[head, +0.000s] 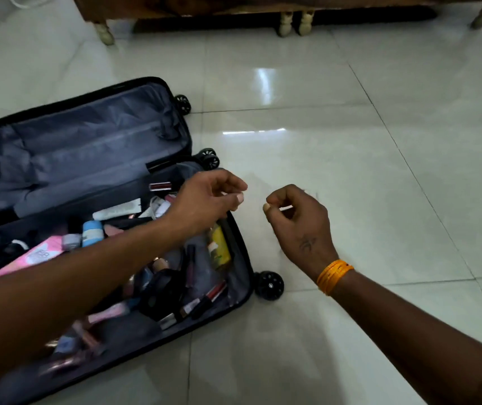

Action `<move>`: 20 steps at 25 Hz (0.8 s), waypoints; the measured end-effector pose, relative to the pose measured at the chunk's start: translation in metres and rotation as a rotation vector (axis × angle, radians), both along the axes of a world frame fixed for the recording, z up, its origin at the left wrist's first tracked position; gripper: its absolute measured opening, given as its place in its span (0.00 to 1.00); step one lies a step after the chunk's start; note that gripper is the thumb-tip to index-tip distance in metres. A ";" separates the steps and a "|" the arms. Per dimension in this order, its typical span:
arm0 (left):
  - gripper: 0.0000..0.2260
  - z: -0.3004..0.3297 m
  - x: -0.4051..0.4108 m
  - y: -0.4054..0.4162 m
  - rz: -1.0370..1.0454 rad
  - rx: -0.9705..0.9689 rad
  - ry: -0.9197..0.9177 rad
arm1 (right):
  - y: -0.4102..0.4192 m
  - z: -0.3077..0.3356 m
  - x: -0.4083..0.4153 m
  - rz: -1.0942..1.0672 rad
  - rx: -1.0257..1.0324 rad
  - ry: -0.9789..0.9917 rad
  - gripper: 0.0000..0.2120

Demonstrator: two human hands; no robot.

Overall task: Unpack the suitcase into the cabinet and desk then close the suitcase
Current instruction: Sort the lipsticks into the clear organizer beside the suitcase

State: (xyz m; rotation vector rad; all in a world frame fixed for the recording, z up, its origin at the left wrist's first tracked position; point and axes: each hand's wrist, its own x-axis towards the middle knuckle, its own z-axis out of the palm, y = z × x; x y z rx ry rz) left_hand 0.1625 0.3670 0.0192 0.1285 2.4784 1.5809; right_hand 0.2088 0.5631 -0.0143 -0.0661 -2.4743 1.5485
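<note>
A black suitcase (235,252) lies open on the floor at the left, its grey-lined lid half (82,147) bare. The near half holds several cosmetics: a pink packet (29,257), a blue-capped bottle (92,232), a white tube (118,209), a yellow bottle (219,247), lipsticks and a dark compact (165,290). My left hand (207,197) hovers over the suitcase's right end, fingers loosely curled, holding nothing I can see. My right hand (295,220) hangs over the floor just right of the suitcase, fingers curled, also with nothing visible in it.
Glossy white floor tiles (350,141) spread to the right and front. Wooden furniture on pale turned legs (285,23) stands along the top edge, with another leg (104,32) at upper left. Suitcase wheels (269,285) stick out near my right wrist.
</note>
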 end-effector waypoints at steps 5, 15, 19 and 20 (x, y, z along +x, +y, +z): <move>0.04 0.050 0.033 -0.102 0.006 -0.159 -0.104 | -0.076 0.029 -0.011 0.294 -0.051 -0.094 0.01; 0.04 0.030 0.117 -0.249 0.337 -0.094 -0.105 | -0.212 0.035 -0.002 0.838 0.349 -0.091 0.04; 0.03 -0.022 0.159 -0.277 0.450 -0.165 -0.126 | -0.248 0.007 0.029 1.012 0.510 -0.102 0.07; 0.05 -0.034 0.167 -0.282 0.462 -0.197 -0.121 | -0.256 -0.001 0.040 1.046 0.577 -0.118 0.06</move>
